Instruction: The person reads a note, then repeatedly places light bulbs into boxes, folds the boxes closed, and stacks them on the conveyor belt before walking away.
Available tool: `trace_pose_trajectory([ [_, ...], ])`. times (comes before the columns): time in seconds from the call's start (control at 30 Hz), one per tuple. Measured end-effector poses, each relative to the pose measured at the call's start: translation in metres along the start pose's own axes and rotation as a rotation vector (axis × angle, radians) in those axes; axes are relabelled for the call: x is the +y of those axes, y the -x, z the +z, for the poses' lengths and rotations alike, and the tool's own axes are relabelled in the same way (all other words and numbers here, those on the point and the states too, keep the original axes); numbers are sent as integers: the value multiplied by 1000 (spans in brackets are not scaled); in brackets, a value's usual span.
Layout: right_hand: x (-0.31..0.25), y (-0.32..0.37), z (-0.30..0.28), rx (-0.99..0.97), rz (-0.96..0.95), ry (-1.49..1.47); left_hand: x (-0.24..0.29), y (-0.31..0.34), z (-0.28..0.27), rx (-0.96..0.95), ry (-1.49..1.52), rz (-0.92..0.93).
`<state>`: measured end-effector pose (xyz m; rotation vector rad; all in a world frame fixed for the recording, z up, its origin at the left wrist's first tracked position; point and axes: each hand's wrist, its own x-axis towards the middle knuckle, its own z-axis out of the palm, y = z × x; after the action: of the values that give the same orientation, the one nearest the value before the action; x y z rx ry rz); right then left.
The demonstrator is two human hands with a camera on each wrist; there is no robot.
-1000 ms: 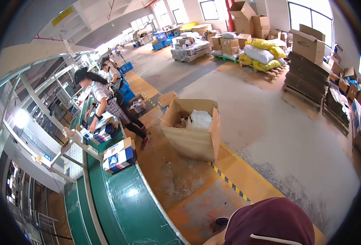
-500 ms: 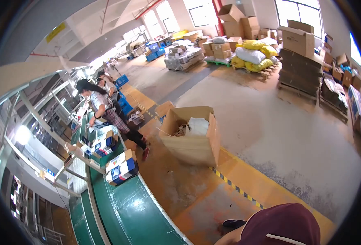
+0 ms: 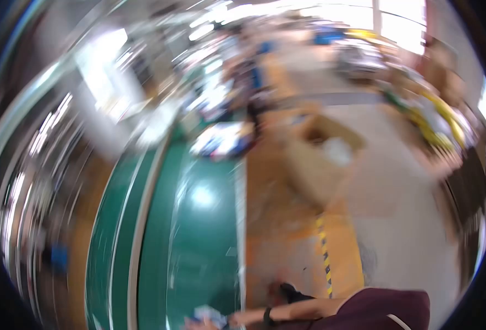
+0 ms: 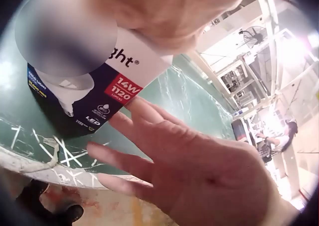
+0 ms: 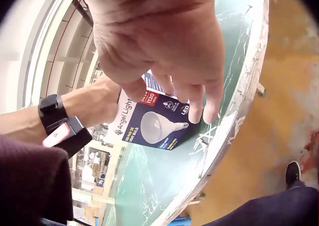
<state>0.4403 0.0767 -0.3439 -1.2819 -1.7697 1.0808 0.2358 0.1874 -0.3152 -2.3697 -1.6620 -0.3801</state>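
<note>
A dark blue and white light bulb box [image 4: 87, 114] [image 5: 164, 126] is held above the green belt [image 5: 134, 178] near its edge. My left hand [image 4: 172, 11] [image 5: 104, 99] grips its white end; its fingertips are hidden. My right hand [image 5: 164, 41] [image 4: 199, 161] touches the box from the other side, its fingers spread and nearly straight, two of them clear of the box in the left wrist view. In the head view, both hands and the box [image 3: 213, 315] are blurred at the bottom edge.
Farther up the belt stands a blurred pile of boxes [image 3: 224, 138], with people beyond it. A big open carton [image 3: 314, 165] stands on the floor to the right. The belt's worn pale rim [image 5: 227, 131] runs beside the hands.
The head view has swung left and down, blurring the scene. A forearm with a black wristband, hands and a box have come into view at the bottom.
</note>
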Motion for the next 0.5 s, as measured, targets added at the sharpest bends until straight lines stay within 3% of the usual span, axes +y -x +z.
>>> trace_pose_trajectory([
  [0.03, 25, 14, 35, 18, -82, 54, 24, -8, -31, -19, 77, -123],
  [0.07, 50, 34, 50, 119, -115, -84, 31, -19, -51, -135, 254, -199],
  [0.1, -33, 42, -22, -94, 216, 86, 41, -28, -73, -240, 419, -295],
  [0.13, -42, 39, -28, -177, 438, -130, 39, -43, -104, -334, 403, -343],
  [0.17, -45, 37, -34, -221, 677, -317, 26, -39, -69, -118, 212, -297],
  [0.2, -43, 38, -37, -194, 560, -359, 27, -54, -106, -262, 251, -440],
  [0.27, -24, 53, -38, -97, 278, -114, -8, -20, -88, -143, 161, -516],
  [0.37, -11, 55, -41, -176, 570, -327, -107, 49, -94, -134, 38, -754],
  [0.5, -21, 23, -22, -73, 347, 3, -234, 138, -115, -132, -96, -968],
])
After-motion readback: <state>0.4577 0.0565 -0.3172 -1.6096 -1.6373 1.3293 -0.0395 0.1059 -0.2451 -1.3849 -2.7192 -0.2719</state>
